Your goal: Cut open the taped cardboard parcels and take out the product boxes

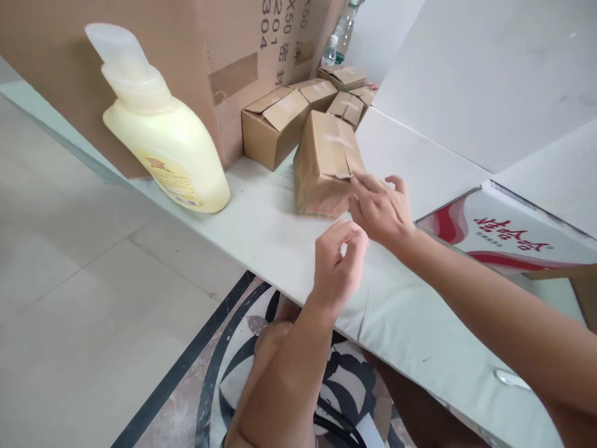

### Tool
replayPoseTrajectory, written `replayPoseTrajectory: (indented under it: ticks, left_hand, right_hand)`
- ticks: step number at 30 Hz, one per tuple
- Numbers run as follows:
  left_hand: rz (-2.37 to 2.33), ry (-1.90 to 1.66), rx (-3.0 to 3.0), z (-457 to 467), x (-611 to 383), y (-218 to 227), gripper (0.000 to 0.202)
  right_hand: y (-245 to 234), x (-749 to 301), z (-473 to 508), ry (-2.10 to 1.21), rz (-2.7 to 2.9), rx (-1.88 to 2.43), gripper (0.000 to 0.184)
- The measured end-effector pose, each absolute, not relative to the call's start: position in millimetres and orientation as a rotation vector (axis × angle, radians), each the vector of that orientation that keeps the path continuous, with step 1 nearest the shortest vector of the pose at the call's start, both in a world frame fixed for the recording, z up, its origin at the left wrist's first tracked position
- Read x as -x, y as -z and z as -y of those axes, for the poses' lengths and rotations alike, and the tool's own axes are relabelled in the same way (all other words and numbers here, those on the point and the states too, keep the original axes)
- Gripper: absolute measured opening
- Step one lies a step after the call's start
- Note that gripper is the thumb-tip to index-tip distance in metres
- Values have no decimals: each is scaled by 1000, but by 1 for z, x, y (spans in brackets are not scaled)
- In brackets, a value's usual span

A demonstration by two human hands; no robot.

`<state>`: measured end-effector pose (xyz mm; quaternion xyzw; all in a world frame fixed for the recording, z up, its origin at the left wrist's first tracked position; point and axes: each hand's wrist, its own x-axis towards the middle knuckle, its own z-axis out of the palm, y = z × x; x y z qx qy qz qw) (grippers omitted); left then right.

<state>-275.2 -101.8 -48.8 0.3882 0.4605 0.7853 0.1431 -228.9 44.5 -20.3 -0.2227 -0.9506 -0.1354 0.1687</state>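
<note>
A small brown cardboard box point(331, 146) stands slightly tilted on the pale cloth of the table, its top flaps closed and a pale strip along the seam. My right hand point(380, 208) is at the box's near right corner, fingers stretched out with the fingertips at its edge; it is not wrapped round the box. Closer to me, my left hand point(339, 261) hovers above the table's front edge. Its fingers are curled in toward the thumb, leaving a small gap, and I see nothing in them. The left hand is apart from the box.
Behind stand several similar small boxes point(275, 124) against a large printed carton point(242, 56). A yellow jug point(180, 149) is at the left edge of the table point(261, 218). Plastic bottles point(342, 34) are at the back, a red-and-white box point(517, 233) at right, a white utensil point(510, 378) in front.
</note>
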Motion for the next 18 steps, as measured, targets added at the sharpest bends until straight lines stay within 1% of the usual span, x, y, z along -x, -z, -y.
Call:
replayPoseTrajectory:
  ticks: [2,5,6,7,8,9,11,13,15,18]
  left_hand:
    - [-1522,-2382,-1136,99,276,50,28]
    - [-1922,-2567,-960,95,280,53,5]
    - [-2027,-2557,-907,94,281,54,6]
    - [-2098,-2496,-886,92,282,55,15]
    - [-2131,-2397,-899,90,282,56,21]
    - [-2131,-2283,-937,88,281,56,22]
    - [-2085,-2059,-1041,83,276,55,15]
    - [-2045,-1900,-1119,77,266,53,6]
    - [-2016,-1814,-1174,71,252,50,6]
    - [-1929,-1752,-1268,63,229,49,8]
  right_hand:
    - [20,181,-29,418,2691,531,40]
    - [27,90,-10,480,2649,422,35]
    - [32,55,-6,482,2629,465,36]
    - [38,19,-2,457,2602,615,38]
    - [46,-16,2,407,2502,842,36]
    - [54,-50,6,326,2388,1130,36]
    - [73,-108,15,175,2138,1685,48]
    - [91,-146,25,9,1933,2091,62]
    - [106,-165,35,-151,1819,2305,69]
    - [121,-171,42,-318,1700,2437,66]
